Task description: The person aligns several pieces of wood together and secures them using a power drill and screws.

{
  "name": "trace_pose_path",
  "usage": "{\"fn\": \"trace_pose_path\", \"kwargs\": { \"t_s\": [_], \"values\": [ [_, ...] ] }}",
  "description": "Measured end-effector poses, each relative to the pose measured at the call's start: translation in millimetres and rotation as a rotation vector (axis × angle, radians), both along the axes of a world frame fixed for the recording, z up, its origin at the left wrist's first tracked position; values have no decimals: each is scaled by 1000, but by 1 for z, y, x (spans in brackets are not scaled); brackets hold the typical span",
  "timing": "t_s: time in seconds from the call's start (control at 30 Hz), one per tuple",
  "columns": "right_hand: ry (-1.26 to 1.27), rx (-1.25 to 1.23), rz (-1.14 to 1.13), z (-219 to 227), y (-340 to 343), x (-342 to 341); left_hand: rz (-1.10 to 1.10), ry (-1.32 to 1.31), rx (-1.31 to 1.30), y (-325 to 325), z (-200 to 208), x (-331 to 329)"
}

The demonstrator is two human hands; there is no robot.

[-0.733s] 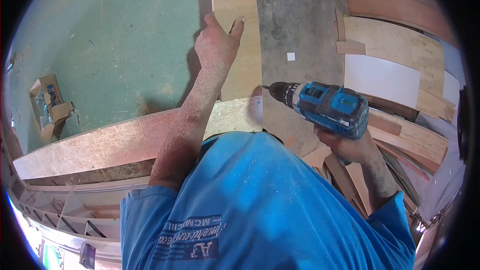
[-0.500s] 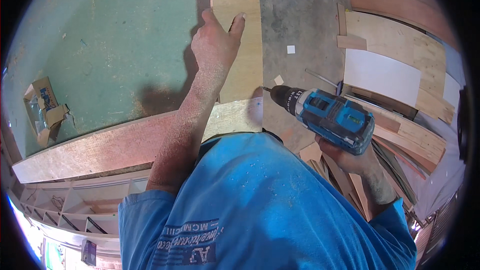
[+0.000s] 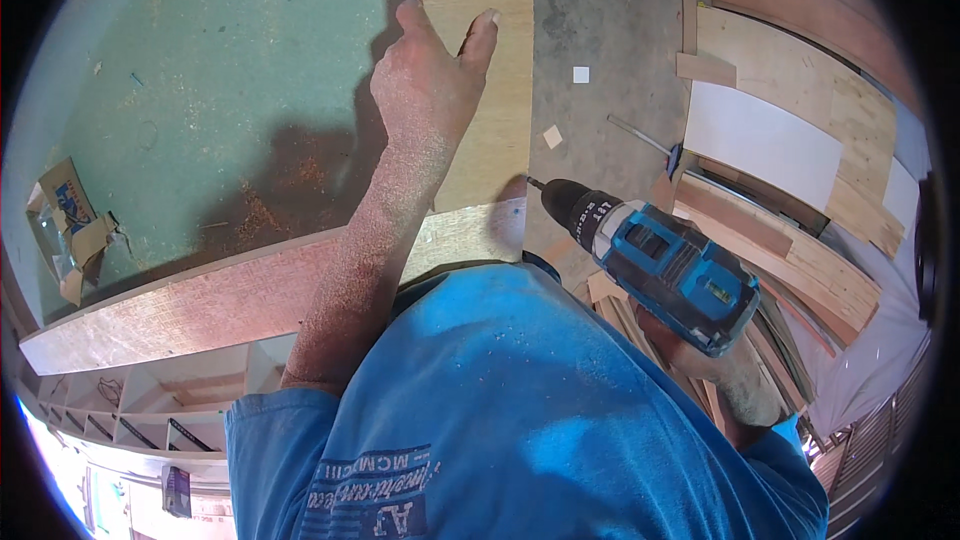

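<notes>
My left hand lies at the left edge of a pale wooden board. Its thumb stretches over the face while the fingers curl at the edge, their tips hidden. A blue and black cordless drill is in my right hand, which is mostly covered by the tool's body. The bit points left, its tip by the board's right edge, close to where it meets a long plank; I cannot tell whether it touches. The plank runs leftward, passing under my left forearm.
On the green surface are sawdust and an opened cardboard box. Wooden sheets and stacked strips lie to the right. A clamp-like metal bar rests on the grey floor. A white compartmented frame stands lower left.
The view has shifted slightly, and the blue packet at the top has nearly left it. My left hand keeps its place on the board; the drill stays by the board's right edge.
</notes>
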State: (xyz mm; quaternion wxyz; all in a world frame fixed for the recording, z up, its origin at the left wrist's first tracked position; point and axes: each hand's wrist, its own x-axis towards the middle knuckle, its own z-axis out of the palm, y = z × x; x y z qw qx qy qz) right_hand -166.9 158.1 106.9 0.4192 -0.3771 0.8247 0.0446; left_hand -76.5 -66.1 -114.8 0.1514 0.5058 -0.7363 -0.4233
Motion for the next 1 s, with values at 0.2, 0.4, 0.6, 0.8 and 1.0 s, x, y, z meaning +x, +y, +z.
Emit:
{"fn": "trace_pose_path", "kwargs": {
  "t_s": [0.2, 0.4, 0.6, 0.8, 1.0],
  "values": [
    [7, -96, -43, -28, -11, 2, -27, -38, 50, 1, 5, 0],
    [7, -142, -50, -42, -19, 3, -4, -6, -23, 2, -1, 0],
    [2, -164, -63, -45, -22, 4, -1, 3, -4, 3, -3, -1],
    [-2, -191, -65, -51, -25, 3, 24, 8, -69, 4, -6, -1],
    [10, -216, -78, -57, -23, 6, 12, 52, -63, 4, -6, -2]
  ]
}}
